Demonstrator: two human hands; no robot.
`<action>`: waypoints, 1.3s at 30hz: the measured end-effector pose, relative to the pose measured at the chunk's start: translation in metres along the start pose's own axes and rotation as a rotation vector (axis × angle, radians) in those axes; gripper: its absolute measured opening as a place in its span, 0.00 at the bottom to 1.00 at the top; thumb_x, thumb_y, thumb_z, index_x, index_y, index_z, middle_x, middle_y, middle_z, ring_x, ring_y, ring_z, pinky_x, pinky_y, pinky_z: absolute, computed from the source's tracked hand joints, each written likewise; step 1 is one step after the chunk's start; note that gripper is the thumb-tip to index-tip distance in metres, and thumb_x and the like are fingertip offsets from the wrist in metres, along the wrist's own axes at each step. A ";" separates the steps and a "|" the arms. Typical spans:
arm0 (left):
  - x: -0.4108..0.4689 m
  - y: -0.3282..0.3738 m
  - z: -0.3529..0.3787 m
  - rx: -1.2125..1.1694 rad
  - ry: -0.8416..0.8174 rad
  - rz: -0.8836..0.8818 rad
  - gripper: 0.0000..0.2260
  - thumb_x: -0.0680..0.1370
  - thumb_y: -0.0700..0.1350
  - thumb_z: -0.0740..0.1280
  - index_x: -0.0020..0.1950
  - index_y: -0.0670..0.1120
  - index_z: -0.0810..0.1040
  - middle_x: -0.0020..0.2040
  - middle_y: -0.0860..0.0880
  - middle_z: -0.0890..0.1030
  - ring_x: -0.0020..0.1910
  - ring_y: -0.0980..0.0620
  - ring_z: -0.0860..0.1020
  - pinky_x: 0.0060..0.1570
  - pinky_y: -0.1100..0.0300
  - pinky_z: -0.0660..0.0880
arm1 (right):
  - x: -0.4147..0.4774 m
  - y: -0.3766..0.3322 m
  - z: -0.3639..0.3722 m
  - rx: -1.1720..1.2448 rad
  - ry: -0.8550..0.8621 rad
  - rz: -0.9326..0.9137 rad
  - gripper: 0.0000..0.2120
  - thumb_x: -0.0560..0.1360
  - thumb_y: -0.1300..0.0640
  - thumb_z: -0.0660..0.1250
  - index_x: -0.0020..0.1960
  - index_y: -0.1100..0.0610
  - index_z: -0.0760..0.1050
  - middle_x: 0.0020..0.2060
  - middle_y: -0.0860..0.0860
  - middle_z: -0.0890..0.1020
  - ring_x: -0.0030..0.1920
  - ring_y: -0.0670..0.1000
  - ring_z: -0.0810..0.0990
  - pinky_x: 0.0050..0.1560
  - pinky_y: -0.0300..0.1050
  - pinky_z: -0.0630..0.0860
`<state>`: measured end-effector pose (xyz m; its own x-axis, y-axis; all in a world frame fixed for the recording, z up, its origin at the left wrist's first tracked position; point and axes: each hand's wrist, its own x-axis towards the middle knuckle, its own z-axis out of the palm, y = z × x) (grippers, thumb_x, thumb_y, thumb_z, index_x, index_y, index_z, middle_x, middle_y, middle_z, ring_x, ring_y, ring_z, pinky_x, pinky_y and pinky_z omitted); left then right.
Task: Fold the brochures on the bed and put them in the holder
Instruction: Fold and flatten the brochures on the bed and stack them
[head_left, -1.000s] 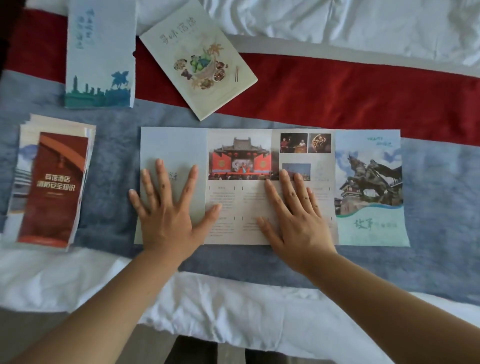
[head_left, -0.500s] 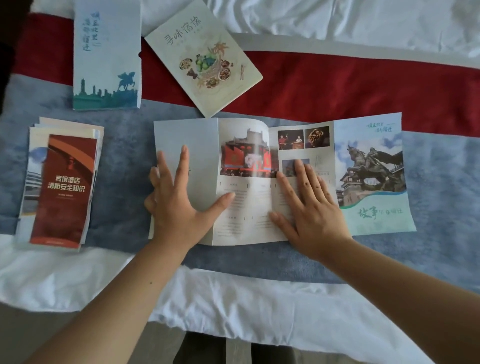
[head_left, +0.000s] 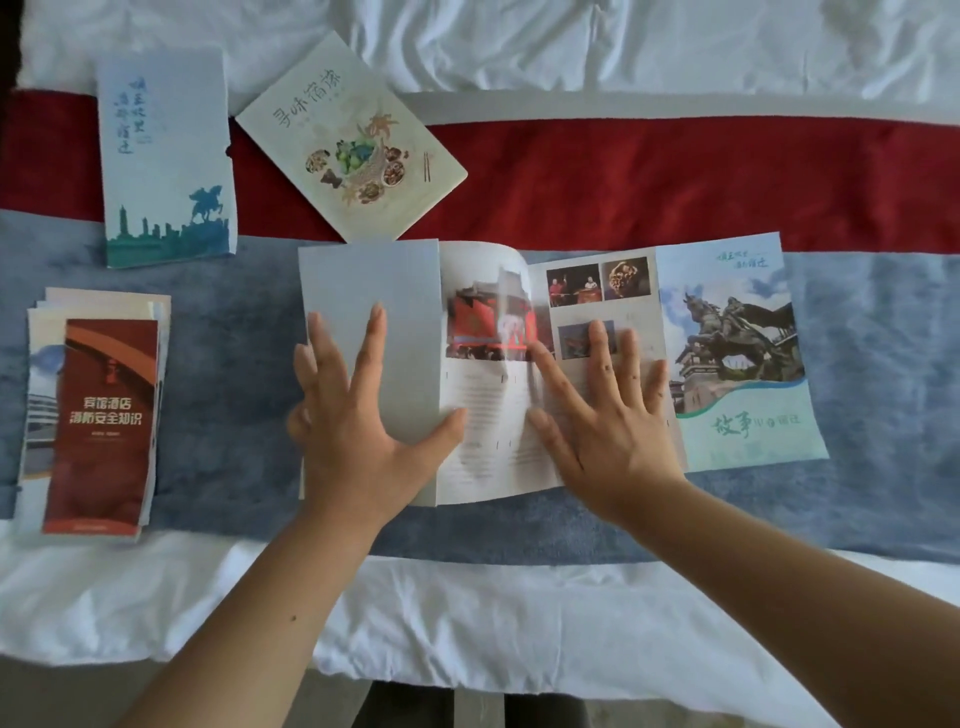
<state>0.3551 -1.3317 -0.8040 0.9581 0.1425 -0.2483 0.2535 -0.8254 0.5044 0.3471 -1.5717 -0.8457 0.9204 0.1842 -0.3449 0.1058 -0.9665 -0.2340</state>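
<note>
Left panel (head_left: 371, 312) raised since; fingers (head_left: 375, 338) splayed.

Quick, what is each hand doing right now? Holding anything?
Left hand: open, fingers spread, lifting the left panel of the open brochure, thumb on its edge.
Right hand: open, flat, pressing on the brochure's middle panels.

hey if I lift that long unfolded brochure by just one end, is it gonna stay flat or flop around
Probably flop. The unfolded brochure looks like thin paper with several panels, and its leftmost panel already bends up under the left hand, so it would likely hinge at the creases. It seems light, and may slide on the blue runner unless the right hand pins it.
</note>
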 end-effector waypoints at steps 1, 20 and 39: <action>-0.002 -0.006 0.003 0.053 -0.020 -0.020 0.51 0.67 0.75 0.69 0.81 0.67 0.43 0.84 0.46 0.39 0.82 0.37 0.43 0.72 0.29 0.56 | 0.001 -0.001 0.000 -0.003 0.006 0.011 0.29 0.82 0.32 0.41 0.80 0.35 0.36 0.81 0.60 0.40 0.79 0.68 0.36 0.74 0.74 0.41; -0.002 -0.041 0.028 0.181 0.080 -0.036 0.47 0.67 0.77 0.67 0.81 0.59 0.58 0.84 0.43 0.48 0.81 0.35 0.51 0.65 0.33 0.69 | 0.016 -0.032 0.021 -0.073 -0.001 -0.119 0.28 0.83 0.36 0.44 0.81 0.36 0.43 0.82 0.55 0.40 0.80 0.67 0.39 0.74 0.77 0.46; -0.013 -0.049 0.045 -0.056 0.136 -0.046 0.53 0.69 0.74 0.69 0.84 0.51 0.51 0.84 0.40 0.44 0.83 0.41 0.43 0.80 0.41 0.48 | 0.050 -0.075 0.027 -0.046 0.027 0.004 0.32 0.82 0.36 0.37 0.82 0.46 0.36 0.82 0.47 0.38 0.80 0.59 0.33 0.72 0.76 0.38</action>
<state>0.3241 -1.3170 -0.8625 0.9535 0.2557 -0.1595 0.3011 -0.7848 0.5416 0.3748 -1.4854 -0.8697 0.9306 0.1765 -0.3208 0.1190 -0.9744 -0.1908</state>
